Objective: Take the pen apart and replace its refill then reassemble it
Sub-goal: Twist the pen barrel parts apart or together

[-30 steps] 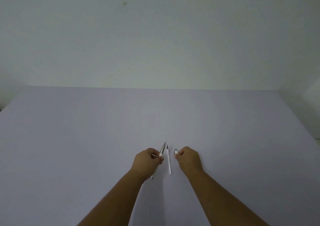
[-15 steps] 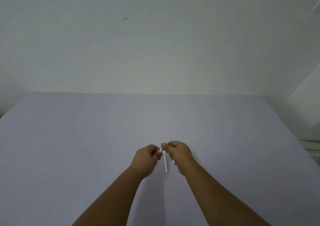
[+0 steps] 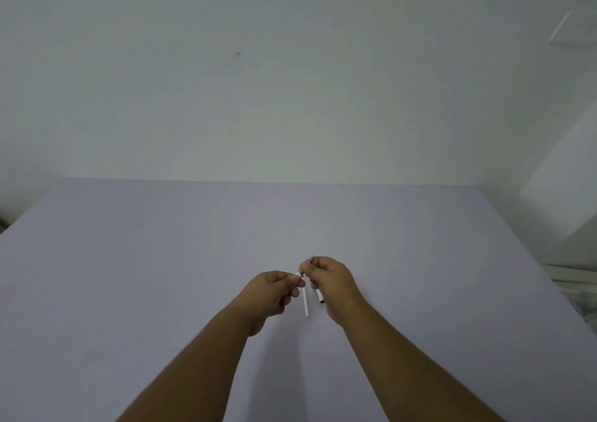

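My right hand (image 3: 334, 281) is closed around the pen body (image 3: 319, 296). The pen's dark tip pokes out above the fingers and its white end with a dark ring shows below the palm. My left hand (image 3: 273, 292) pinches a small white pen piece (image 3: 297, 273) between thumb and fingers, right against the right hand's thumb. A thin white refill (image 3: 305, 303) lies on the table between the two hands, its upper end hidden behind my left fingertips. Whether the small piece touches the pen body is hidden by the fingers.
The pale lilac table (image 3: 161, 276) runs back to a plain wall. A white box-like object (image 3: 562, 189) stands past the table's right edge, with some clutter (image 3: 581, 305) low at the far right.
The hands were apart on either side of the refill; they have come together above its upper end. The pen body now shows in the right hand, the small piece in the left.
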